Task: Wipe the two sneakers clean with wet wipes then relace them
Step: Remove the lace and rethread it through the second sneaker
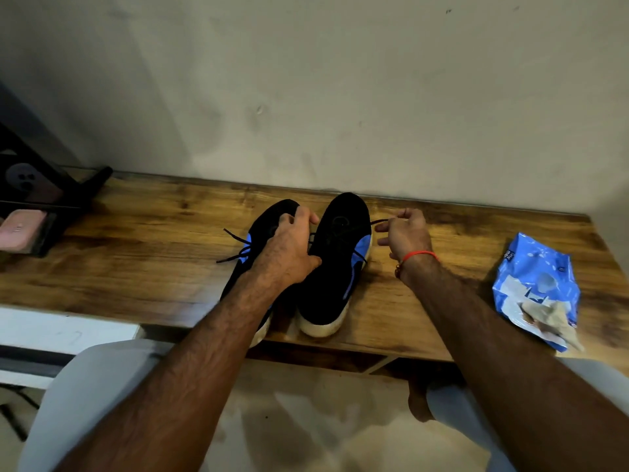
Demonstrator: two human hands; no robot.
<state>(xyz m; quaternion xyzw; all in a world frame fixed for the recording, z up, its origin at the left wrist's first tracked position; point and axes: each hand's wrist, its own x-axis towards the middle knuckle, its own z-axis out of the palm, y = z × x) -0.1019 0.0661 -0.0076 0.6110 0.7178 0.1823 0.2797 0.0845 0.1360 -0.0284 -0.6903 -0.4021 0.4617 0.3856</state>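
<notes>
Two black sneakers with blue side panels and white soles stand side by side on the wooden table, toes toward the wall. My left hand lies across the left sneaker, fingers curled over its top beside the right sneaker. My right hand pinches the end of the right sneaker's black lace and pulls it out to the right. The left sneaker's lace ends trail loose to the left.
A blue wet-wipes pack lies on the table's right side with a used, soiled wipe on its near end. A black stand holding a phone and a pink item sit at the far left. The wall runs behind the table.
</notes>
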